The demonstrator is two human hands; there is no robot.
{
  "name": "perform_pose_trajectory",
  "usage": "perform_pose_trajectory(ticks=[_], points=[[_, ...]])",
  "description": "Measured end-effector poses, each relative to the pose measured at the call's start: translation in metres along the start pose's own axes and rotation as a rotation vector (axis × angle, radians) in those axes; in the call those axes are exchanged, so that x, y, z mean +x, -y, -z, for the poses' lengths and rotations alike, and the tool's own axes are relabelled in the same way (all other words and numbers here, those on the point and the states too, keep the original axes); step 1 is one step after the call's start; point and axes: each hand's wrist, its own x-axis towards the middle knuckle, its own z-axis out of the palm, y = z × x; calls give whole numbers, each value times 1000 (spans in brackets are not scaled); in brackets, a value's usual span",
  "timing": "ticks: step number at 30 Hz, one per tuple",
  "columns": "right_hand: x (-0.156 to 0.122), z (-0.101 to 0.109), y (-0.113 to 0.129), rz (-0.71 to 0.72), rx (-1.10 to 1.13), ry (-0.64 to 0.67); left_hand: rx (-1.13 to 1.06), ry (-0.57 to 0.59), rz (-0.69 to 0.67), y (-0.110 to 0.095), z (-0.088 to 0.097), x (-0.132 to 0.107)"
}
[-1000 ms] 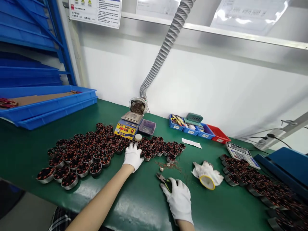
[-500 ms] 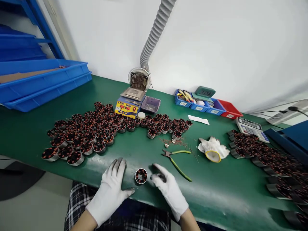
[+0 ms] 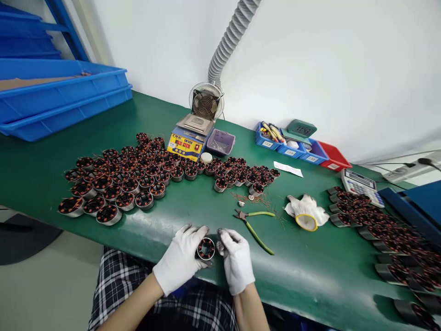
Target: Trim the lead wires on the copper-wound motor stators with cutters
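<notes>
At the near edge of the table, a motor stator with dark inner slots and copper windings in a silvery ring sits between my gloved hands. My left hand wraps its left side, thumb in front and fingers behind. Just to the right of the ring, my right hand has its fingers curled and pinched together; what they hold, if anything, is too small to make out. Diagonal cutters with green handles lie spread to the right of my right hand.
Many similar stators stand at the left and centre, others at the right. A yellow-blue solder pot stands behind, under an extractor hose. Wire scraps, a spare glove, a calculator and blue trays are around.
My left hand has moved right and closed around the stator, which was standing free between the hands. The fingers of my right hand have drawn together beside it. The view has shifted slightly.
</notes>
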Motion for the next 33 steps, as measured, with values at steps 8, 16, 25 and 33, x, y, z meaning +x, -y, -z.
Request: perform_pose_trajectory(ticks=[8,16,25,33], points=[[2,31,15,49,-6,6,-46,36,-24,-2,11,1],[-14,-3,-9,113,-381,80,-8,-75,-46,-2,4,1],[-21,7,-11,160,-467,-84,-46,-144,11,-9,1,0],[3,9,15,122,-195,-242,-55,-129,8,-9,4,1]])
